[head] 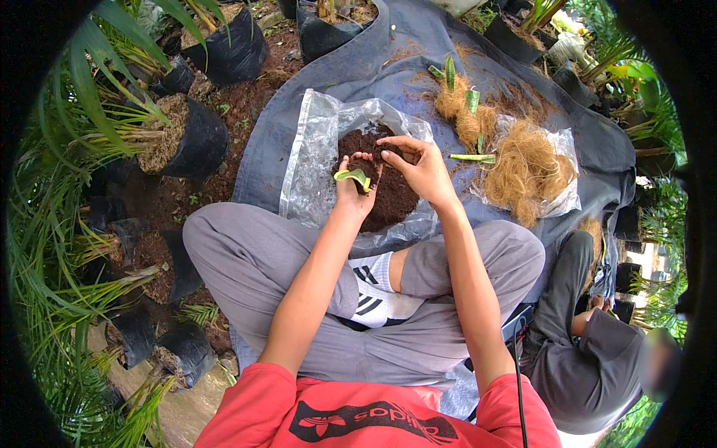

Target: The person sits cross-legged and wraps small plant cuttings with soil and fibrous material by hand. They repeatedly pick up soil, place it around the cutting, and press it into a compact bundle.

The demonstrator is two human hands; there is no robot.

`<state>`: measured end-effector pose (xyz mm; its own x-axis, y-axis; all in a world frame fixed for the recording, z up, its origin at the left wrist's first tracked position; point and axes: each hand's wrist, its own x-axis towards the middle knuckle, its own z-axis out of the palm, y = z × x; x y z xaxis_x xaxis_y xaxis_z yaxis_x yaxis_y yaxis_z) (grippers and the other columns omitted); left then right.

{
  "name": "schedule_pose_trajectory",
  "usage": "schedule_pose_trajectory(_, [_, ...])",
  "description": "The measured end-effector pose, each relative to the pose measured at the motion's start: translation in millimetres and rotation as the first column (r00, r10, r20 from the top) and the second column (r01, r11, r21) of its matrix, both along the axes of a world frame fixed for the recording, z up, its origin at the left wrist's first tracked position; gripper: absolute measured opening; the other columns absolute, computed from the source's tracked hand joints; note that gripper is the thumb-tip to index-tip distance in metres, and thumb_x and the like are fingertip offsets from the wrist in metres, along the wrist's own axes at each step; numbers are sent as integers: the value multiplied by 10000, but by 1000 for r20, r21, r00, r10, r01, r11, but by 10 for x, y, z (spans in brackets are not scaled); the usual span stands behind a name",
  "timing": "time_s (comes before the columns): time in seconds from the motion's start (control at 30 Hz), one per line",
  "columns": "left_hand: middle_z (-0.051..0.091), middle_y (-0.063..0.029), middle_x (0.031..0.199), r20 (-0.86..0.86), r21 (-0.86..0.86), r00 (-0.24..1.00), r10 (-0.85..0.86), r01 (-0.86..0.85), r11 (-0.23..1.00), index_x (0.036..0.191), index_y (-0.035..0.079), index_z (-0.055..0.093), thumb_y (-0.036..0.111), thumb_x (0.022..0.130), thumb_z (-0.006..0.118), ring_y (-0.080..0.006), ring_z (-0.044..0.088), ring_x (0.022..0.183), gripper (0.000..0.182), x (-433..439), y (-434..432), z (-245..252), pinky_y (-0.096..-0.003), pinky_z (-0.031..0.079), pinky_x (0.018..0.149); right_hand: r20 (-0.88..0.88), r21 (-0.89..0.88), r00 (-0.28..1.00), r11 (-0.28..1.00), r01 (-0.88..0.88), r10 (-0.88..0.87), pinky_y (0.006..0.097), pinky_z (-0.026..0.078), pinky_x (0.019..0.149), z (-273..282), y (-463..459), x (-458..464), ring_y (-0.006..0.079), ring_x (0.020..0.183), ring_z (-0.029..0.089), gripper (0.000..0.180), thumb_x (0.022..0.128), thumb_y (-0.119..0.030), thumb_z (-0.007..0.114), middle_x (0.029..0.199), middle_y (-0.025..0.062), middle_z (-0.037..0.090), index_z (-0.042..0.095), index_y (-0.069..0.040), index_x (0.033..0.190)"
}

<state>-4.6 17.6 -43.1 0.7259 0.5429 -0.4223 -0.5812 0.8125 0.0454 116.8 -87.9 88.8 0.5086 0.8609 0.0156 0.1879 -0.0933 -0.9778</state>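
My left hand (pixel 358 193) is cupped palm up, holding dark potting soil and a variegated green-and-yellow leaf cutting (pixel 354 178). Beside it, my right hand (pixel 419 168) pinches a clump of dark soil (pixel 390 149) between thumb and fingers. Both hands are above a heap of potting soil (pixel 395 201), which rests on a clear plastic sheet or bag (pixel 313 162). To the right lie several leaf cuttings, some with their lower ends wrapped in coconut fibre (pixel 451 101). A single bare cutting (pixel 473 158) lies close to the loose coconut fibre pile (pixel 526 162).
A dark blue tarp (pixel 263 162) spreads under everything. Black grow bags (pixel 199 137) with palm plants line the left, and more stand at the top and right. Another person (pixel 582 358) sits close on my right. A black cable (pixel 521 392) runs down by my right arm.
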Motion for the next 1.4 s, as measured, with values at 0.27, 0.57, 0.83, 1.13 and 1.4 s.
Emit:
schedule_pose_trajectory(0.27, [758,-134,1059,51,-58,993,110,-107,993,1122,21,712,281,1186,399,-296,744,1020,412,37,52,25,-471,596,1069,-39,47,997,997,68,-66,288,581,920,-25,15,26,103,1024,731,240,1027,-66,739,1124,78,826,788,19,1246])
schedule_pose_trajectory(0.57, [748,-201,1148,23,-12,984,178,-177,984,1211,-44,690,177,1151,411,-353,720,1107,360,29,64,63,-515,572,1135,-80,86,989,988,130,-123,299,579,985,352,-52,-9,113,1088,723,226,1036,-22,697,1146,75,809,784,37,1237])
schedule_pose_trajectory(0.83, [711,-220,1321,-141,1,979,146,-148,989,1365,-32,625,267,1173,393,-369,712,1177,424,58,21,153,-508,574,1126,237,138,964,987,87,-119,337,618,917,583,-21,-187,208,1021,810,256,954,15,726,1106,184,830,798,10,1200])
schedule_pose_trajectory(1.13, [697,-207,1372,-74,15,991,110,-109,994,1401,-11,624,277,1167,397,-363,690,1244,435,40,4,151,-506,573,1121,332,45,939,996,79,-90,330,592,862,751,-36,-183,146,930,765,236,993,-46,736,1017,168,819,798,4,1215])
schedule_pose_trajectory(1.4, [688,-196,1402,-117,81,986,119,-110,991,1420,-1,616,312,1167,397,-355,685,1255,458,60,-33,241,-504,559,1133,359,99,925,991,92,-121,364,576,715,838,5,-183,213,682,709,217,983,-64,745,915,258,773,808,-10,1184])
